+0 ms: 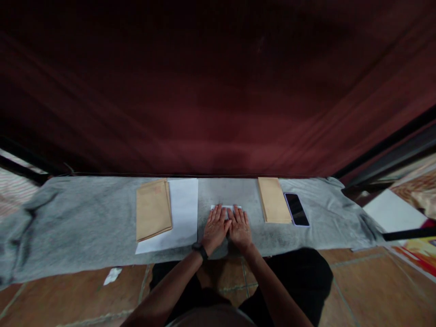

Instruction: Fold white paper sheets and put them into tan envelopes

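Observation:
My left hand [215, 227] and my right hand [240, 227] lie flat side by side, fingers stretched out, pressing on a small folded white paper [226, 207] on the grey cloth [85, 222]. Only the paper's far edge shows beyond my fingertips. A dark watch sits on my left wrist. To the left lies a stack of brown envelopes [153, 209] on top of white sheets [184, 209]. To the right lies another brown envelope stack [273, 200], with a black phone [296, 209] beside it.
A dark red curtain [218, 91] hangs just behind the cloth. Tiled floor [357, 290] is in front, with a scrap of white paper [112, 275] on it. At the far right are a white sheet [391, 211] and colourful printed material [420, 254].

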`<state>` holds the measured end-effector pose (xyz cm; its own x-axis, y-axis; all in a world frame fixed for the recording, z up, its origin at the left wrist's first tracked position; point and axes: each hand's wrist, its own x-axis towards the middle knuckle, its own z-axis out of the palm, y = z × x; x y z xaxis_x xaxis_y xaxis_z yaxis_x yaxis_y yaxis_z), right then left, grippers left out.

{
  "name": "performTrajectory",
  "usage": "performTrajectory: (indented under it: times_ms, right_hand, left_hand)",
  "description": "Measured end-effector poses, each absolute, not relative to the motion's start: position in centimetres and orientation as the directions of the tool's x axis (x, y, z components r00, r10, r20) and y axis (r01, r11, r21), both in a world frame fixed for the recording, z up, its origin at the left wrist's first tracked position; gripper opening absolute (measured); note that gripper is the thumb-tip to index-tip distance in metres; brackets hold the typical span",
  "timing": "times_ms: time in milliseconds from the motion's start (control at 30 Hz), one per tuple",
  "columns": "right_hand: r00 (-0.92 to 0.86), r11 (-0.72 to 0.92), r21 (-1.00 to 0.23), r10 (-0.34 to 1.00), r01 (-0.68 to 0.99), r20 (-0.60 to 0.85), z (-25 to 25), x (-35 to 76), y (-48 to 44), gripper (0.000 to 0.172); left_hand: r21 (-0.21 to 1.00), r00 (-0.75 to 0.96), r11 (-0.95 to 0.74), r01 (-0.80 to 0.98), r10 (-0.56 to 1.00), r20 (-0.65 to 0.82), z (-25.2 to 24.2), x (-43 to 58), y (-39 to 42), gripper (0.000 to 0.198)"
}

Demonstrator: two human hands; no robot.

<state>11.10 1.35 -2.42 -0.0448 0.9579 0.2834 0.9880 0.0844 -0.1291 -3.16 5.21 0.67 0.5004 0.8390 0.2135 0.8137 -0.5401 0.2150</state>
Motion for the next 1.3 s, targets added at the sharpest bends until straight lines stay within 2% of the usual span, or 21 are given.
performTrajectory:
  times_ms: [133,400,667,767,967,1300]
  right_hand:
    - [-0.046,0.104,-0.172,0.949,0.980,0.312,-2.7,12.1,1.3,0.053]
    - [-0.006,0.103,-0.232,0.923,0.967,0.384,-2.9,13.8,0.6,0.054]
    - [0.000,0.107,-0.240,0.914,0.965,0.405,-3.1,13.7,0.6,0.054]
    - [0.002,0.105,-0.242,0.914,0.965,0.406,-3.1,13.7,0.6,0.054]
    - [0.003,0.103,-0.249,0.920,0.963,0.393,-2.8,13.8,0.5,0.054]
    - [-0.009,0.115,-0.267,0.930,0.957,0.367,-2.5,14.0,0.3,0.052]
  left_hand:
    - [0.220,0.469,-0.515,0.828,0.852,0.233,-0.6,-4.3,5.1,0.063]
    - [0.247,0.373,-0.426,0.870,0.898,0.233,-0.7,-4.5,4.6,0.066]
    - [0.238,0.384,-0.442,0.865,0.888,0.251,-0.3,-4.6,4.2,0.067]
    - [0.214,0.461,-0.512,0.832,0.852,0.247,0.1,-4.9,4.0,0.064]
    - [0.194,0.745,-0.769,0.609,0.639,0.193,1.0,-6.1,4.2,0.052]
    - [0.242,0.863,-0.889,0.389,0.444,0.242,1.4,-7.9,4.0,0.062]
